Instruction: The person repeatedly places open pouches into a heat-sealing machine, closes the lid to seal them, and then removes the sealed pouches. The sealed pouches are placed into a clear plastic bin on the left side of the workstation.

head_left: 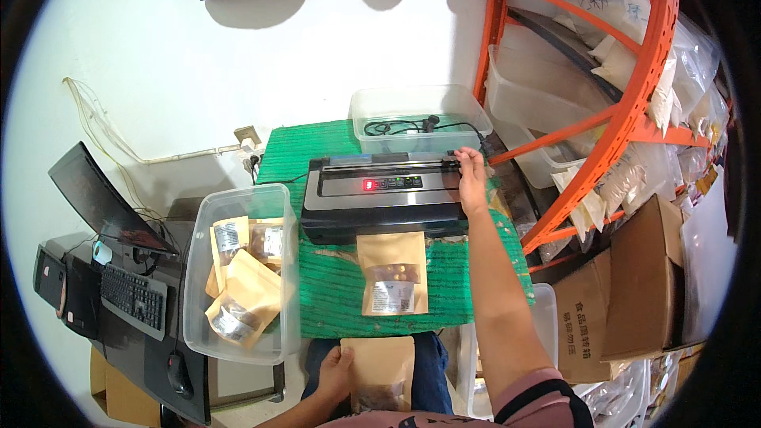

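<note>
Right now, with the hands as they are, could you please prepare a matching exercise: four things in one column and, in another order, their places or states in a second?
Things:
1. Left hand
2. Right hand
3. Computer mouse
4. Power cord

Places or states:
A. Loosely looped in the clear plastic bin behind the vacuum sealer
B. Gripping a kraft pouch above the lap
C. Black, on the dark desk
D. Fingers curled at the sealer's right end

Pairs: 1-B, 2-D, 3-C, 4-A

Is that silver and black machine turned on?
Yes, the machine is on: a red display is glowing on its dark panel.
</note>
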Motion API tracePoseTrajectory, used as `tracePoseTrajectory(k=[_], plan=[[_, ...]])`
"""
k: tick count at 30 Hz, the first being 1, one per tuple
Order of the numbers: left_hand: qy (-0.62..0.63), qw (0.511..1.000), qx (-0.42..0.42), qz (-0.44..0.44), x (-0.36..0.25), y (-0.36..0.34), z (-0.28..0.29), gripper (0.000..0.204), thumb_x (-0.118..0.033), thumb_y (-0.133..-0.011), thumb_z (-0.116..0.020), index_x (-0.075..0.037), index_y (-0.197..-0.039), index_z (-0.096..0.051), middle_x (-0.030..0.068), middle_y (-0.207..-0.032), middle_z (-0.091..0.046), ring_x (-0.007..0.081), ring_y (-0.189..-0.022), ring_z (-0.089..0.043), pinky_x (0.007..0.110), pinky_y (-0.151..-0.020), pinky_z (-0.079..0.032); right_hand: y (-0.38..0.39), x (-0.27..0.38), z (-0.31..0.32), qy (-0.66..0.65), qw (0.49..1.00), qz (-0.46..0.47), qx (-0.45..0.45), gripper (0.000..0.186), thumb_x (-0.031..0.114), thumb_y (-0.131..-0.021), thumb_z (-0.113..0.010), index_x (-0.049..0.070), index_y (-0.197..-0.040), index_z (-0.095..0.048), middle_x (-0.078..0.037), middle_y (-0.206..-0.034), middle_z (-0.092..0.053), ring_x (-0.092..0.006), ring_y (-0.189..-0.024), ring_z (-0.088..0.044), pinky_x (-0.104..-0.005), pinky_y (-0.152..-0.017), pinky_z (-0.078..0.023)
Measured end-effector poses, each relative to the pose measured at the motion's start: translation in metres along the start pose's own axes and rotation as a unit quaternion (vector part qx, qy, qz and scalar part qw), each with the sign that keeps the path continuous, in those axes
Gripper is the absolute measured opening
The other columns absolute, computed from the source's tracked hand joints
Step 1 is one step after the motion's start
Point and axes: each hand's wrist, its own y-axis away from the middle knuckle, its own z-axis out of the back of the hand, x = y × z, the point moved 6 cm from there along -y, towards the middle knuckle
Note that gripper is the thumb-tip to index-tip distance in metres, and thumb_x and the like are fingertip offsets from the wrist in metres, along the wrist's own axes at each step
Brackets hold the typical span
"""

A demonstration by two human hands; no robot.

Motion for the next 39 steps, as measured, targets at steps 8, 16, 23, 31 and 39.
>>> tracePoseTrajectory(k=[8,16,23,31,39], plan=[[-0.309,0.925,-0.035,-0.218,-0.031,-0.007,0.013,0.027,-0.018,-0.096,-0.058,-0.001,-0.075,-0.056,0.0039,-0.068,-0.055,0.0123,-0.064,-0.051,0.030,-0.059,-0.043,0.002,0.009,-0.003,-0.029,0.999,-0.012,-0.007,0.026,0.024,-0.102,-0.048,0.002,-0.115,-0.051,-0.010,-0.112,-0.059,-0.0184,-0.109,-0.055,-0.0307,-0.099,-0.039],[-0.341,0.885,-0.076,-0.308,-0.043,-0.013,0.017,0.031,-0.015,-0.094,-0.057,0.000,-0.067,-0.052,0.0135,-0.058,-0.050,0.0252,-0.049,-0.049,0.035,-0.050,-0.039,0.006,0.018,-0.004,-0.021,1.000,-0.017,-0.012,0.025,0.023,-0.101,-0.048,0.001,-0.114,-0.051,-0.010,-0.112,-0.059,-0.0187,-0.109,-0.056,-0.0314,-0.099,-0.040],[-0.366,0.871,-0.068,-0.320,-0.045,-0.012,0.018,0.030,-0.015,-0.093,-0.057,0.000,-0.068,-0.053,0.0143,-0.059,-0.050,0.0244,-0.052,-0.051,0.036,-0.051,-0.039,0.002,0.007,-0.005,-0.032,0.999,-0.012,-0.003,0.029,0.033,-0.101,-0.048,0.009,-0.117,-0.053,-0.005,-0.117,-0.061,-0.0145,-0.112,-0.053,-0.0305,-0.094,-0.037],[-0.360,0.877,-0.073,-0.311,-0.034,-0.020,0.023,0.029,-0.014,-0.093,-0.057,0.002,-0.068,-0.053,0.0149,-0.059,-0.049,0.0231,-0.051,-0.047,0.036,-0.050,-0.038,0.001,0.001,-0.003,-0.035,0.999,-0.007,0.002,0.029,0.033,-0.101,-0.049,0.009,-0.117,-0.053,-0.006,-0.117,-0.061,-0.0141,-0.111,-0.054,-0.0294,-0.093,-0.037],[-0.377,0.868,-0.074,-0.314,-0.043,-0.014,0.017,0.029,-0.014,-0.093,-0.056,0.002,-0.068,-0.052,0.0149,-0.059,-0.048,0.0203,-0.051,-0.046,0.036,-0.050,-0.038,0.003,0.006,-0.002,-0.028,1.000,-0.011,-0.003,0.029,0.033,-0.100,-0.049,0.009,-0.116,-0.053,-0.005,-0.115,-0.062,-0.0143,-0.111,-0.054,-0.0290,-0.092,-0.037]])
